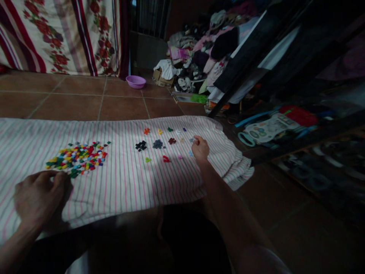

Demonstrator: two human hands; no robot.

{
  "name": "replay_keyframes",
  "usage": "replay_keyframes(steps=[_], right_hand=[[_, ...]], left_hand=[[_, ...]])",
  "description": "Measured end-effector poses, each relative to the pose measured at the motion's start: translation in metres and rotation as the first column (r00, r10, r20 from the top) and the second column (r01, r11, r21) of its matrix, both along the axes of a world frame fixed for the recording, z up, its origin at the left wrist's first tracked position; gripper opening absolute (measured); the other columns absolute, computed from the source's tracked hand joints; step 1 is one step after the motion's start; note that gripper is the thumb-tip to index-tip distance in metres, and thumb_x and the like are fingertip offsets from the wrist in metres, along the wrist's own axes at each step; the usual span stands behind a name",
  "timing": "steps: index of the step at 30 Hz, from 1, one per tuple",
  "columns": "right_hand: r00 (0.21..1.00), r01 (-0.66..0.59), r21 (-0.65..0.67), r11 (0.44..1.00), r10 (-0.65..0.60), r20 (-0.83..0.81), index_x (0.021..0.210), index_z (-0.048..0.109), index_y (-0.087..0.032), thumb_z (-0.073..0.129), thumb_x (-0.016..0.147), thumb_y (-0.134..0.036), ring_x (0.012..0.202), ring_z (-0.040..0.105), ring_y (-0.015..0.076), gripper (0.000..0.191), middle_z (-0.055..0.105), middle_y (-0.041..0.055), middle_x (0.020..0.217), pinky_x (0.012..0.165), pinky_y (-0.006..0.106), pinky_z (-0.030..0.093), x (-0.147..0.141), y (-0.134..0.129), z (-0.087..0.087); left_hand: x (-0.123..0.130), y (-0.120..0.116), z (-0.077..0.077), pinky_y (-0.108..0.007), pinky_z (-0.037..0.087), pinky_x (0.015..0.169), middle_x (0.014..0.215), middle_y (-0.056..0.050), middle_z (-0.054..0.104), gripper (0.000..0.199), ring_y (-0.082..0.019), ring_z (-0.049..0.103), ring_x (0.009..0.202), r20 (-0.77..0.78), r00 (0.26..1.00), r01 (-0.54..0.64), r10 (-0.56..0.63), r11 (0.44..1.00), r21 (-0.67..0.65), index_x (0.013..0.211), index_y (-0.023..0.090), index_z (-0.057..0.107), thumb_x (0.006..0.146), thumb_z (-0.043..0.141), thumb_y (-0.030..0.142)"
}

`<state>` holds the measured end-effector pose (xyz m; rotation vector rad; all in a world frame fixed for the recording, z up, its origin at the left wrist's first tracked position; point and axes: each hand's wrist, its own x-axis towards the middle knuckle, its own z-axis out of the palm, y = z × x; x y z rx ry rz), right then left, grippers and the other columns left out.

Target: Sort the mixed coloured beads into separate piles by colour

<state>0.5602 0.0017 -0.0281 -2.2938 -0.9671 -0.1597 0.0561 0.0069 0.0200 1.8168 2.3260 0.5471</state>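
A large mixed pile of small coloured pieces (80,156) lies on the striped cloth (125,182) at the left. My left hand (40,194) rests at the pile's near edge, fingers curled; what its fingertips hold, if anything, is hidden. To the right are small single-colour groups, among them black (141,145), dark grey (157,144), brown (172,141), red (165,159), orange (146,131) and lime green (148,160). My right hand (200,147) is at the right end of these groups, fingers pinched beside a few light grey pieces (191,140); anything between the fingertips is too small to tell.
Beyond the cloth, a purple basin (136,82) stands on the tiled floor near a floral curtain (59,38). A heap of clothes (199,57) fills the back. At the right are a dark metal frame and a colourful toy (273,127).
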Motion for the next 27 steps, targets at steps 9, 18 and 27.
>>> replay_keyframes(steps=[9,18,27], right_hand=[[0.999,-0.001,0.036,0.999,0.000,0.052,0.103,0.074,-0.019,0.043,0.082,-0.018,0.089,0.056,0.0214,0.037,0.063,0.0085,0.094,0.084,0.031,0.043,-0.003,-0.001,-0.002],[0.997,0.005,0.104,0.995,-0.014,0.079,0.099,0.073,-0.017,0.043,0.079,-0.018,0.092,0.057,0.0233,0.036,0.064,0.0095,0.091,0.086,0.033,0.044,0.003,0.001,-0.006],[1.000,-0.014,0.240,0.971,0.010,0.018,0.101,0.068,-0.013,0.040,0.078,-0.017,0.089,0.058,0.0220,0.037,0.064,0.0115,0.093,0.088,0.036,0.046,-0.024,-0.003,0.015]], left_hand=[[0.000,0.002,-0.001,-0.040,0.045,0.077,0.099,-0.014,0.068,0.064,-0.031,0.057,0.088,-0.210,0.978,-0.015,0.012,1.000,-0.010,0.095,0.019,0.070,0.081,0.020,0.057],[-0.004,0.001,-0.009,-0.038,0.043,0.074,0.092,-0.013,0.068,0.055,-0.029,0.056,0.083,-0.215,0.976,0.043,-0.024,0.995,0.085,0.088,0.019,0.069,0.084,0.025,0.053],[-0.005,0.001,-0.006,-0.037,0.043,0.080,0.096,-0.017,0.068,0.056,-0.029,0.057,0.090,-0.164,0.986,0.015,-0.010,0.999,0.030,0.099,0.013,0.071,0.086,0.028,0.048]])
